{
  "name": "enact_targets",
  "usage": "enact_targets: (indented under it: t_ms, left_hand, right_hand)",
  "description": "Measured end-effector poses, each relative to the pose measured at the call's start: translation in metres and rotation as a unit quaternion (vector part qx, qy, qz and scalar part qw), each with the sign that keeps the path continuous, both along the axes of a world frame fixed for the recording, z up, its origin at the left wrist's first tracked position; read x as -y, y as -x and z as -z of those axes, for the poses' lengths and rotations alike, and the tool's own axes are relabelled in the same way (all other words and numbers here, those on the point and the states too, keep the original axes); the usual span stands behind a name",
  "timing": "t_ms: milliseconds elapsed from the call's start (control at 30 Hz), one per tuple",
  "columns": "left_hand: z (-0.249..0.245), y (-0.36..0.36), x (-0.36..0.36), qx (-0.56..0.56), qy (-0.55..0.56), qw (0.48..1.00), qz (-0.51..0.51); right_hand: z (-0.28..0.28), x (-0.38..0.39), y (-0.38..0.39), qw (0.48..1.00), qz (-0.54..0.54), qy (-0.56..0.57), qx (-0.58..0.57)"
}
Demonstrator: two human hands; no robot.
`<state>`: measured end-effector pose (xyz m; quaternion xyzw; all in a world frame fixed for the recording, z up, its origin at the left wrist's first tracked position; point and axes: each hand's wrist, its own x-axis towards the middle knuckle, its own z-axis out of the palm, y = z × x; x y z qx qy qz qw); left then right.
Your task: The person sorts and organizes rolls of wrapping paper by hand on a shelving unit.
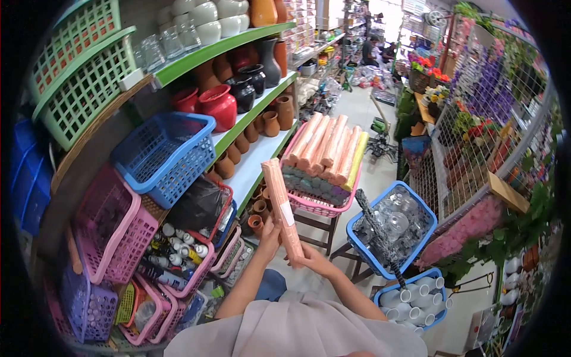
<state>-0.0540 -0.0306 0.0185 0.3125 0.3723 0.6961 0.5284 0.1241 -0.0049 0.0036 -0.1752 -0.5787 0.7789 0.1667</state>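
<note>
Shelves [238, 47] of pots [217, 109] fill the upper left of the frame, and pale floor [352, 108] runs toward the top centre. Near the centre, your left hand [270, 237] grips the roll [281, 201] from its left side, below its middle, while your right hand [311, 260] grasps its bottom end from the right. It slants between them, its top leaning left and rising past your left hand. Just right of it, the pink basket [315, 208] holds more rolls [321, 149]; farther right sits the blue basket [369, 260].
</note>
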Motion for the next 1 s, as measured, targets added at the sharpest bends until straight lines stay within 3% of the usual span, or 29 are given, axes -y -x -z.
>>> enact_targets:
  t_ms: [200, 267, 433, 533, 567, 700, 833, 867, 933, 1000]
  left_hand:
    - [-0.015, 0.034, 0.040, -0.024, 0.023, 0.998, -0.050]
    - [-0.020, 0.046, 0.054, -0.116, -0.020, 0.992, -0.054]
    - [-0.052, 0.064, 0.094, -0.110, -0.025, 0.989, -0.099]
    - [-0.056, 0.080, 0.114, -0.168, -0.071, 0.973, -0.139]
    - [-0.058, 0.085, 0.123, -0.141, -0.070, 0.975, -0.155]
    - [-0.093, 0.113, 0.188, -0.223, -0.098, 0.959, -0.147]
    - [-0.146, 0.119, 0.290, -0.484, 0.009, 0.820, -0.305]
    - [-0.160, 0.118, 0.316, -0.472, 0.007, 0.824, -0.314]
    - [-0.174, 0.127, 0.363, -0.504, -0.004, 0.782, -0.366]
    - [-0.195, 0.135, 0.405, -0.572, -0.003, 0.694, -0.438]
  right_hand:
    - [-0.026, -0.001, 0.018, 0.998, -0.029, -0.025, 0.045]
    - [-0.041, 0.005, 0.028, 0.996, -0.035, -0.070, 0.052]
    - [-0.058, 0.026, 0.056, 0.994, -0.048, -0.081, 0.047]
    - [-0.062, 0.040, 0.073, 0.992, -0.040, -0.114, 0.023]
    - [-0.063, 0.047, 0.079, 0.991, -0.025, -0.130, 0.011]
    - [-0.072, 0.074, 0.105, 0.989, -0.016, -0.143, -0.021]
    - [-0.090, 0.117, 0.137, 0.982, 0.000, -0.177, -0.071]
    - [-0.092, 0.126, 0.146, 0.981, -0.014, -0.179, -0.072]
    - [-0.092, 0.143, 0.162, 0.964, 0.007, -0.252, -0.081]
    - [-0.101, 0.166, 0.172, 0.970, -0.009, -0.232, -0.071]
